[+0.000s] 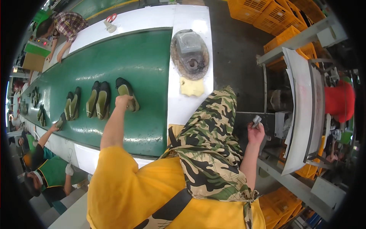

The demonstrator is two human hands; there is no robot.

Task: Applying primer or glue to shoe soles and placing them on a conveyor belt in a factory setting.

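My left hand [122,101] is closed on the heel end of a dark shoe [124,85] with a pale green insole, at the near right end of the green conveyor belt [145,57]. To its left on the belt stands a pair of similar dark shoes [98,100], with another pair [72,103] beyond. Out to the right, past the camouflage apron, my right hand [256,134] holds up a small grey object [256,121]; its kind cannot be made out.
A round stained tray [192,72] with a clear block-shaped container and a yellow cloth [191,87] lie on the white table edge. Red-handled scissors [111,18] rest on the far border. Co-workers lean over the belt. Yellow crates [263,17] and a rack [301,110] stand right.
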